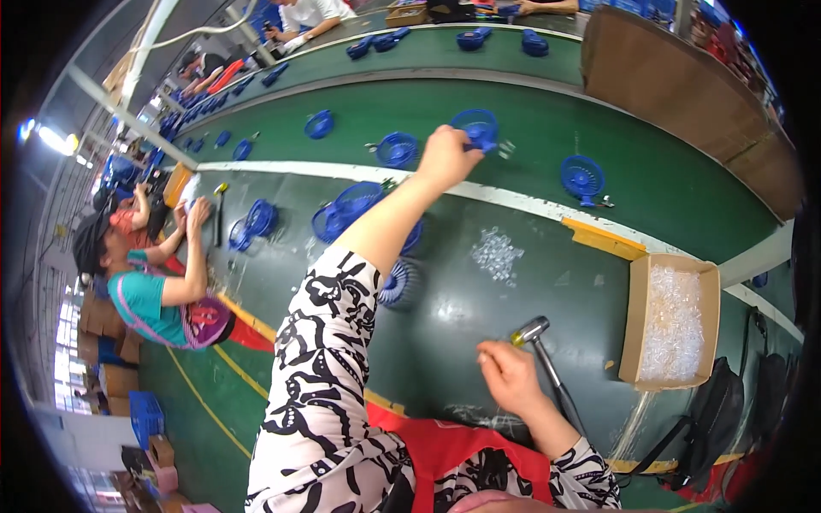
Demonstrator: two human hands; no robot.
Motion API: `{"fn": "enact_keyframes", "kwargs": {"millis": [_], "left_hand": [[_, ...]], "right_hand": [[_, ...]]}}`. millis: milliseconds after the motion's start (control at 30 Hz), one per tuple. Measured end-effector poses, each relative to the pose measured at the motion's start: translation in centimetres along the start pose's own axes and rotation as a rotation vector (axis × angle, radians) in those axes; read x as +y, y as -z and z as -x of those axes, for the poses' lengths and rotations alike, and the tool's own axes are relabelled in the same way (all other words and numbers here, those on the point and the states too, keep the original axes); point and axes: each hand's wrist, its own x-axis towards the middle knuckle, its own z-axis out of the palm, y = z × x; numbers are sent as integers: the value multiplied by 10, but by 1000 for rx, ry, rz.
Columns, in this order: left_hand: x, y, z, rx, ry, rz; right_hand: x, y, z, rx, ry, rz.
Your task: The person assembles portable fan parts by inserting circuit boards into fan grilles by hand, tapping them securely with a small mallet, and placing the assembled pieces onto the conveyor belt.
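My left hand [447,157] reaches far forward over the belt, its fingers closed on the lower part of a round blue fan housing [475,125]. Beside that housing lie small clear pieces [506,150]. Low on the right, my right hand [513,376] is curled above the dark green table, thumb against fingers; whatever it may hold is too small to make out. A hammer [547,363] with a metal and yellow head lies just beyond it. Under my left forearm sit several more blue fan housings [355,201], partly hidden by the arm.
A cardboard box [631,342] of small clear plastic pieces stands at right; a loose pile [496,255] of them lies mid-table. Other blue housings [582,177] dot the green belt [530,145]. A co-worker in a teal shirt [162,295] works at left near another hammer [219,214].
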Motion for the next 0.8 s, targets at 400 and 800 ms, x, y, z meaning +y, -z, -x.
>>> {"fn": "enact_keyframes", "kwargs": {"millis": [400, 800], "left_hand": [[83, 86, 251, 5, -267, 411], [103, 51, 354, 120, -166, 242]], "right_hand": [[31, 8, -1, 263, -294, -515], [16, -5, 5, 58, -279, -205]]}}
